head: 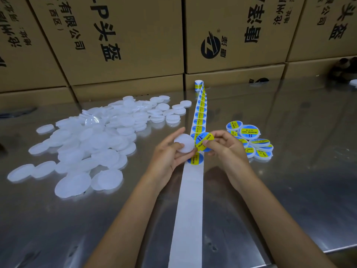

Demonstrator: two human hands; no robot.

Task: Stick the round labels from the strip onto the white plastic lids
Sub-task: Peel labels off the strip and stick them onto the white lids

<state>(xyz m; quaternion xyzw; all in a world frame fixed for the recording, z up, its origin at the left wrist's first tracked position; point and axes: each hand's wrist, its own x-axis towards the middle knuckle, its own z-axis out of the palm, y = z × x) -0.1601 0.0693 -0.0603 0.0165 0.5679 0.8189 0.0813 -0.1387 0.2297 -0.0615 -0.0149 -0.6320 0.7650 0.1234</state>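
From the head view, I had the left hand [170, 153] curled around a bare round white plastic lid [184, 143], thumb across its face and fingers behind it, tilting that face toward the right hand [224, 147] so it was open to take a sticker. The right hand pinched a round blue-and-yellow paper label [204, 144] by its edge between thumb and fingertips; I judged that grip kept the sticky side clear of skin. The label's left rim sat just beside the lid, touching or nearly so, I could not tell which.

Below both hands the long white backing strip [190, 200] ran from six o'clock up toward twelve, bare near me and carrying unpeeled labels beyond the hands, ending at the small roll [199, 85] by the brown cardboard cartons [119, 39]. One label [195, 158] lay on the strip right under the left hand.

The heap of unlabelled white lids [92, 140] spread at nine to ten o'clock on the shiny metal table [289, 180], within the left hand's reach; the cluster of finished labelled lids [251, 141] lay at three o'clock, beside the right hand.
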